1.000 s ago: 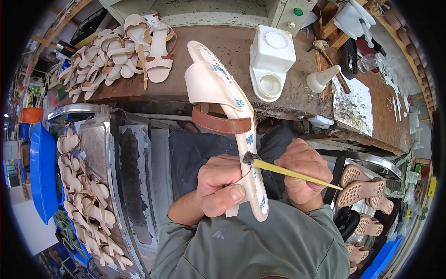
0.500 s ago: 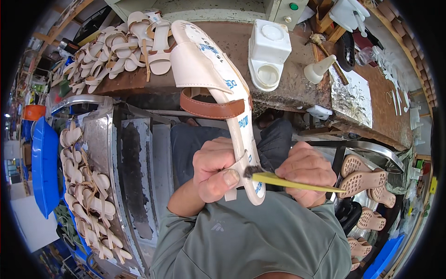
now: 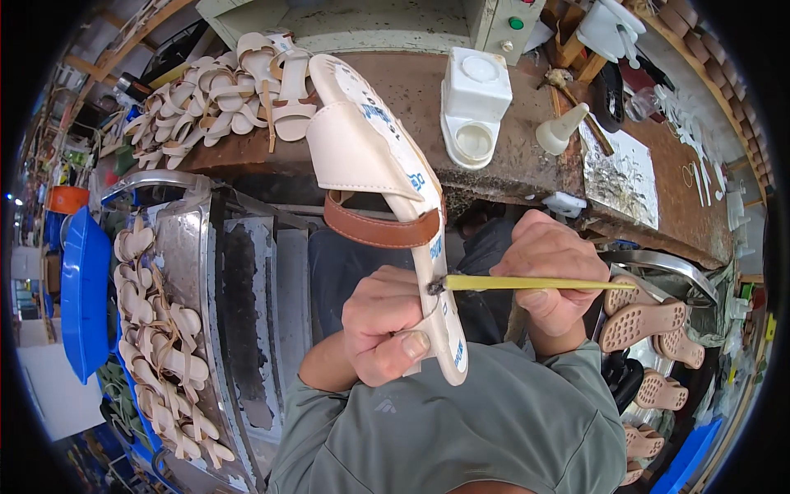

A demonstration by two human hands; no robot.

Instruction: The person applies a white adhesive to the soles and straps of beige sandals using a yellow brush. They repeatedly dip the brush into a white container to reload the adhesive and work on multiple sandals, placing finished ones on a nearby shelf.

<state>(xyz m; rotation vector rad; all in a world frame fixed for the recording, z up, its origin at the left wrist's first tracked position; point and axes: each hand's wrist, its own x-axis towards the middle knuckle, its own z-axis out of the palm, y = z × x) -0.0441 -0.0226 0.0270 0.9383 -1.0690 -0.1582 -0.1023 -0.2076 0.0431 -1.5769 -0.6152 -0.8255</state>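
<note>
A: Why is the left hand (image 3: 385,325) gripping the sandal (image 3: 387,189) at its heel end?

B: To steady it while the right hand (image 3: 553,276) pinches the yellow brush (image 3: 535,283), tip on the edge.

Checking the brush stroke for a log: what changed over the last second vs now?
The sandal swung so its toe end sits nearer the bench and further left in view. The left hand kept its grip on the heel end. The right hand still holds the yellow brush, tip at the sole edge, now more level. Piled sandals and the white container unchanged.
</note>
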